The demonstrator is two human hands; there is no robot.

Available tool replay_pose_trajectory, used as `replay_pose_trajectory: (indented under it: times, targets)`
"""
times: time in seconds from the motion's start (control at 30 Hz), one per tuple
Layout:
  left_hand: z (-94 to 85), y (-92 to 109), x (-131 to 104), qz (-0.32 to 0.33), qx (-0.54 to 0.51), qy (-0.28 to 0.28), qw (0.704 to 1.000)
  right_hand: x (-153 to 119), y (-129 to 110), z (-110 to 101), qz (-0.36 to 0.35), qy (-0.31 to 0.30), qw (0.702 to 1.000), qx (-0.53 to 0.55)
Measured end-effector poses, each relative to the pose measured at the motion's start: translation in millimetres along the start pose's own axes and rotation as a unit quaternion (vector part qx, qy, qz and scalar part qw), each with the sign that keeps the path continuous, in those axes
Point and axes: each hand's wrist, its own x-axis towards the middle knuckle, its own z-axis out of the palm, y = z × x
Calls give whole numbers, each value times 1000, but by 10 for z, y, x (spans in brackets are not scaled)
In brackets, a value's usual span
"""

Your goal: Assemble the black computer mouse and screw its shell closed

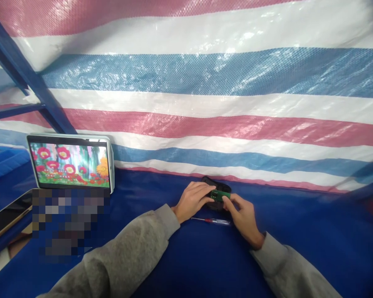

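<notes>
A small green circuit board (221, 195) is held between my two hands, with dark parts on its face. My left hand (195, 198) pinches the board's left end between thumb and fingers. At the right end, the thumb and fingers of my right hand (243, 213) grip it. Behind and beneath the board lies a black plastic casing (216, 182), partly covered by my hands, so its kind cannot be made out. A screwdriver (217, 221) with a clear handle and thin reddish shaft lies on the blue surface just below my hands.
A tablet (70, 163) showing flowers stands at the left. Nearby lies a dark-screened phone (9, 217), beside a pixelated patch. A blue tray (8, 161) sits at the far left. Striped plastic sheeting (205, 74) hangs behind the blue tabletop (186, 260); a blue frame (34, 91) rises left.
</notes>
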Motion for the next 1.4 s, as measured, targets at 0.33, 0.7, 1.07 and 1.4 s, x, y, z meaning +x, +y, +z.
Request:
replay_pose_trajectory:
  times: [0.33, 0.7, 1.07, 1.4]
  targets:
    - [11, -14, -3, -2, 11, -3, 1000, -4, 18, -1, 10, -17, 1000, 5]
    - [13, -12, -8, -2, 5, 2, 1000, 4, 13, 3, 11, -11, 1000, 22]
    - [-1, 4, -6, -29, 13, 14, 999, -47, 92, 58, 0, 26, 998, 65]
    - [-5, -3, 1, -17, -31, 8, 999, -19, 110, 33, -42, 36, 998, 41]
